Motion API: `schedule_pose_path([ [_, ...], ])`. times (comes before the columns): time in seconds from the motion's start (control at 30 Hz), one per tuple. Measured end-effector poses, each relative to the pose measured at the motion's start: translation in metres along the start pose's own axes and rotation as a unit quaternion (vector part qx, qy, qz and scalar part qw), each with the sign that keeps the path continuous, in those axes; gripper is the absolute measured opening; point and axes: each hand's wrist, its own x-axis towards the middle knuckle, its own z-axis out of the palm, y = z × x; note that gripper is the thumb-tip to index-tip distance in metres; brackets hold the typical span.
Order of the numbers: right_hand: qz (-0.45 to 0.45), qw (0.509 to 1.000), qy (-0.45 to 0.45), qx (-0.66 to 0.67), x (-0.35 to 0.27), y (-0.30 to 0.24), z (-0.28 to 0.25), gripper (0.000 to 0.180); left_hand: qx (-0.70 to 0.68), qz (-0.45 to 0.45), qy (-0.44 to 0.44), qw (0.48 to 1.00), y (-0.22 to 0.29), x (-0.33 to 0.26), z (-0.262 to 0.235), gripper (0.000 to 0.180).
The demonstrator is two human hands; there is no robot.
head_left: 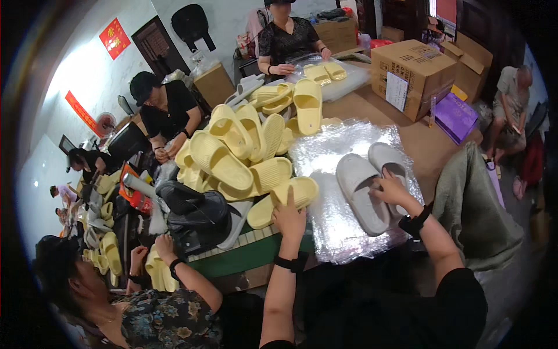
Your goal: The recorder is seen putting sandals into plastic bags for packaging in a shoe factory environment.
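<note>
A pair of light grey slippers [356, 174] lies side by side on a stack of clear plastic bags [331, 232]. My right hand [396, 191] reaches in over the pair from the right, its fingers closed about the inner side of the left slipper. To the left, a yellow slipper [264, 212] lies at the near edge of the slipper heap. My left hand [289, 221] grips its near edge, the index finger stretched over the top. Part of that grip is hidden under the hand. Behind it are many more yellow slippers [221, 160], piled loosely.
Black slippers [195, 209] and a grey one [235, 227] lie left of my left hand. Co-workers [168, 110] sit along the left and far sides; one close by [157, 320] handles yellow slippers. A cardboard box [412, 75] and purple box [456, 116] stand far right, above a green sack [482, 215].
</note>
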Motion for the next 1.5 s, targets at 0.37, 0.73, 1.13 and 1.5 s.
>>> schedule_pose_path([
  [0.37,0.033,0.989,0.079,0.119,-0.033,-0.023,-0.038,0.038,-0.114,0.016,0.15,0.982,-0.047,0.002,0.0,0.053],
  [0.73,-0.022,0.837,0.059,0.543,-0.134,-0.018,-0.045,0.045,-0.134,0.241,-0.082,0.958,0.033,-0.065,-0.064,0.047],
  [1.13,0.01,0.825,-0.093,0.558,-0.214,0.011,-0.043,0.057,-0.017,0.331,-0.034,0.943,0.055,-0.08,0.036,0.046],
  [1.5,-0.132,0.803,-0.329,0.48,-0.234,-0.006,-0.012,0.077,-0.045,0.307,0.113,0.944,0.054,-0.075,0.033,0.041],
])
